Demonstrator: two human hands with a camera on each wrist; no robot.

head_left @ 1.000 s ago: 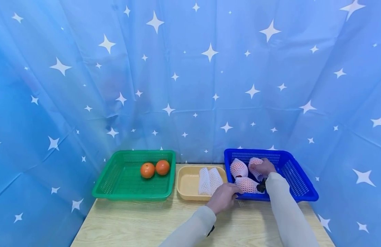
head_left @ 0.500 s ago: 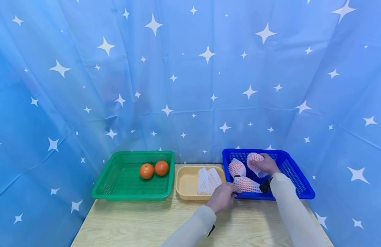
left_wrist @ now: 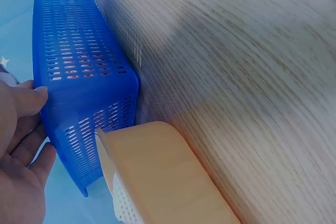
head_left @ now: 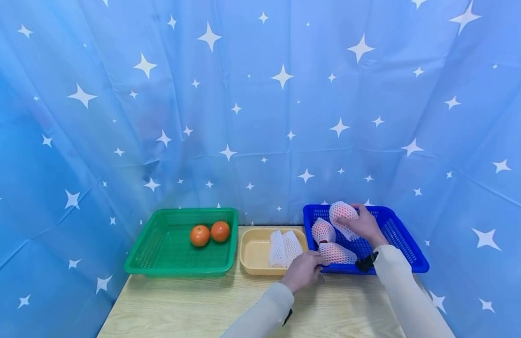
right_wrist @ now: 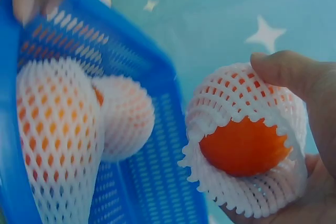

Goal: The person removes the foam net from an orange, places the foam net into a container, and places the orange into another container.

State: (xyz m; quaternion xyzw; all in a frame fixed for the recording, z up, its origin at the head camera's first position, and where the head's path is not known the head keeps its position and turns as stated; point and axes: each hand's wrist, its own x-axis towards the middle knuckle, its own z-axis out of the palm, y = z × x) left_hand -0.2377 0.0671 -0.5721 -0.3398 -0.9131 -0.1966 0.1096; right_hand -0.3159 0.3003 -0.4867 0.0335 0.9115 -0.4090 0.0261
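Observation:
My right hand [head_left: 365,224] grips an orange fruit in a white foam net [head_left: 343,217], raised over the back left of the blue basket [head_left: 406,232]. In the right wrist view, bare orange skin [right_wrist: 244,148] shows through the net's open end, with the thumb pressed on the netting. Two more netted fruits, one at the front [head_left: 337,253] and one behind it [head_left: 323,231], lie in the basket's left part. At the basket's front left corner, my left hand [head_left: 303,271] holds the rim, thumb and fingers around the edge [left_wrist: 42,85].
Left of the blue basket stands a small yellow tray [head_left: 254,249] with two white foam nets [head_left: 285,249] in it. Farther left, a green basket [head_left: 172,244] bears two orange fruits [head_left: 200,235]. All stand on a wooden table [head_left: 193,305] before a blue star-patterned curtain [head_left: 260,117].
My right hand has lifted the netted fruit up from the basket floor and shifted it a little left. The left hand stays at the basket's corner.

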